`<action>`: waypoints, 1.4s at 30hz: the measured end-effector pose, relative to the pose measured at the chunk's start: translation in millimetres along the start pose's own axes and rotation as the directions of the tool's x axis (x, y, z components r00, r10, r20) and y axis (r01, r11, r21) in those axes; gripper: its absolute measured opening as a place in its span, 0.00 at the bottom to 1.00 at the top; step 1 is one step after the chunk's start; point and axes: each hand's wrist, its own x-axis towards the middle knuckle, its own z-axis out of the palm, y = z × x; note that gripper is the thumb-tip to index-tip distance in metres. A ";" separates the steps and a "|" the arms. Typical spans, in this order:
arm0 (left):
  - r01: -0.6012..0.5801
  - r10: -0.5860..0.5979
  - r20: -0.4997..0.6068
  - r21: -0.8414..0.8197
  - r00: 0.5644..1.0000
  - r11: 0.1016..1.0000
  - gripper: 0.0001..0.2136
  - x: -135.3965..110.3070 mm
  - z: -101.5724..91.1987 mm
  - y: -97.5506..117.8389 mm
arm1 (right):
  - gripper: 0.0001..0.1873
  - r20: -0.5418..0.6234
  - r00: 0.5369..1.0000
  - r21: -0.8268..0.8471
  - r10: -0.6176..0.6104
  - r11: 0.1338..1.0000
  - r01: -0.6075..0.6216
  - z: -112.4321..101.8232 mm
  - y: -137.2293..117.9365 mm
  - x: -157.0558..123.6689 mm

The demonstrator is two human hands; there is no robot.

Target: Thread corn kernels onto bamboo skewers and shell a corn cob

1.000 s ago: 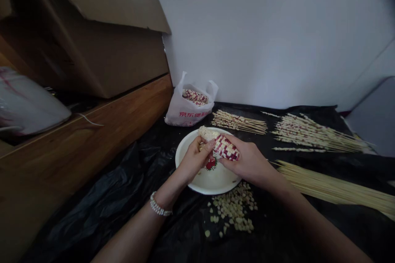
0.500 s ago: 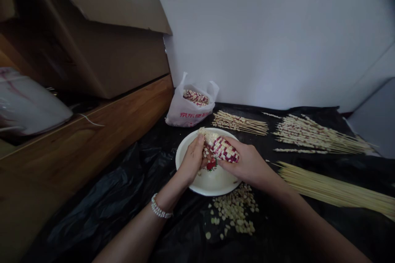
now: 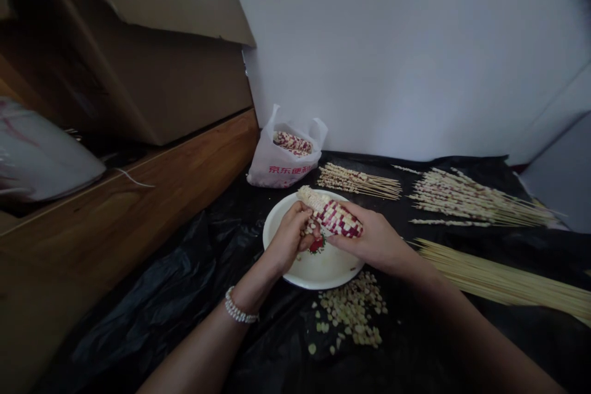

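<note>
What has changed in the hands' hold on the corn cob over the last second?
The left hand has slid its fingers from across the corn cob to beneath it, with the thumb on the cob's pale end, and the cob has edged slightly right. The right hand has not let go. The white plate, loose kernels, bare skewers and plastic bag stayed put.

Dim, soft light lies over the white plate (image 3: 323,268), with a small bright sliver far up and left of it, deep shadow under the cardboard box (image 3: 161,86) on its left, and wide-angle bending toward the edges.
</note>
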 end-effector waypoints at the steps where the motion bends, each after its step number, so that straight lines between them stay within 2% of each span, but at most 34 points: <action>1: -0.006 0.006 0.007 -0.001 1.000 1.000 0.10 0.0 -0.8 -0.4 | 0.25 0.004 1.000 0.010 0.005 1.000 -0.005 -0.7 -0.3 0.1; 12: -0.076 0.088 -0.071 0.153 0.994 0.985 0.20 2.0 -3.9 -2.7 | 0.25 0.068 0.996 0.127 0.049 0.990 -0.058 -1.5 4.9 2.2; 17: -0.064 0.081 -0.070 0.208 0.994 0.976 0.18 1.8 -3.4 -2.5 | 0.25 0.068 0.997 0.139 0.041 0.989 -0.050 -1.3 2.0 0.6; 23: -0.092 0.146 -0.168 0.294 0.975 0.951 0.19 2.3 -5.5 -4.5 | 0.23 0.053 0.998 0.134 0.034 0.990 -0.040 1.5 -6.2 -1.1; 27: -0.071 0.115 -0.165 0.250 0.980 0.966 0.25 2.3 -7.3 -4.5 | 0.24 0.056 0.998 0.135 0.034 0.990 -0.042 0.8 -4.7 -0.3; 32: -0.111 0.139 -0.081 0.277 0.987 0.954 0.18 1.7 -5.8 -5.5 | 0.24 0.063 0.997 0.122 0.039 0.991 -0.047 -1.9 -5.0 -0.7; 38: -0.116 0.161 -0.103 0.346 0.982 0.931 0.17 2.2 -6.6 -8.9 | 0.23 0.027 0.999 0.077 0.031 0.997 -0.033 1.6 -9.8 -2.3; 42: -0.091 0.143 -0.153 0.301 0.978 0.949 0.21 -0.1 -3.2 -3.4 | 0.24 0.026 0.999 0.078 0.022 0.997 -0.024 2.6 -8.6 -1.8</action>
